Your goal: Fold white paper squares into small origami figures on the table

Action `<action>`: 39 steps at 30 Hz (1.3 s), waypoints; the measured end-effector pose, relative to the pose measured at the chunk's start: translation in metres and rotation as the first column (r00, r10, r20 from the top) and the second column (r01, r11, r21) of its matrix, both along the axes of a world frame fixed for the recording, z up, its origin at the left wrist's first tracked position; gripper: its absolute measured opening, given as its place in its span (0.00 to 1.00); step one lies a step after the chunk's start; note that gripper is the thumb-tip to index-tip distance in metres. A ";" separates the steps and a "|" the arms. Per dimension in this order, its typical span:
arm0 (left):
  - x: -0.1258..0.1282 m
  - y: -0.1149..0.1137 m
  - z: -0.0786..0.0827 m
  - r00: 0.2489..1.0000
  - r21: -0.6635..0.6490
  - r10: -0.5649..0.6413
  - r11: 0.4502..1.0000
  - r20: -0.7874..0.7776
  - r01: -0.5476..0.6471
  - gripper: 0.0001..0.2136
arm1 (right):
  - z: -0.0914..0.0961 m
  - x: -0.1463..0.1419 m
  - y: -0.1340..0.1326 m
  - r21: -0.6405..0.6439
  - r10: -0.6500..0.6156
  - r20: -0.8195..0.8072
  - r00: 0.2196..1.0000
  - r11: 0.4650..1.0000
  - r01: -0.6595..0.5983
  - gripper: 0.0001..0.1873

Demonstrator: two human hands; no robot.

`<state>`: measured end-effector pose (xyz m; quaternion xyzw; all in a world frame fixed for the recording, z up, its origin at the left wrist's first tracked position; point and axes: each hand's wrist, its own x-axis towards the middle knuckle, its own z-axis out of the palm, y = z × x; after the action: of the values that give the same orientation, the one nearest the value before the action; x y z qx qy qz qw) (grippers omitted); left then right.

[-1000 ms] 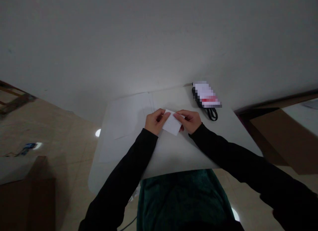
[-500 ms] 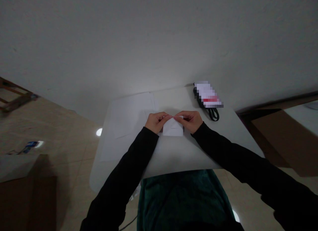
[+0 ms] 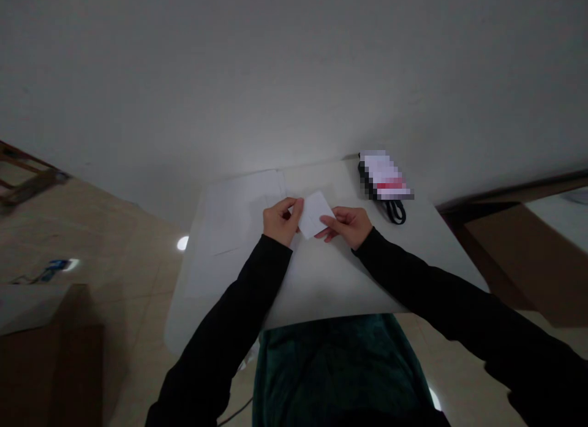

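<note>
A small folded sheet of white paper (image 3: 314, 216) is held between my two hands, tilted like a diamond above the table. My left hand (image 3: 282, 220) pinches its left corner between thumb and fingers. On the opposite side, my right hand (image 3: 348, 225) grips the right edge, thumb on top and fingers underneath. Faint crease lines cross the paper's face. To the left, larger white sheets (image 3: 229, 215) lie flat on the white table (image 3: 340, 292).
At the table's back right lies a dark item with a pixelated white and red top (image 3: 386, 176) and a black strap (image 3: 395, 212). A wall rises behind the table. Brown cardboard (image 3: 528, 255) stands to the right, and a dark green cloth (image 3: 340, 372) covers my lap.
The folded paper has turned from square-on to a diamond slant. My left hand has shifted slightly left and up to one corner; my right hand has moved down to the right edge.
</note>
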<state>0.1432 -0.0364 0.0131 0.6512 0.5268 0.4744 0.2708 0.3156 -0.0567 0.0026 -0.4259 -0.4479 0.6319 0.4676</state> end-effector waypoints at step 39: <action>0.004 -0.001 0.004 0.904 -0.365 -0.246 0.853 0.349 0.373 0.40 | 0.007 0.007 0.003 0.138 -0.105 0.009 0.994 0.985 0.102 0.21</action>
<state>0.1476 -0.0378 0.0176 0.5771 0.4586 0.3883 0.5530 0.3224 -0.0537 0.0096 -0.4203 -0.4715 0.5709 0.5245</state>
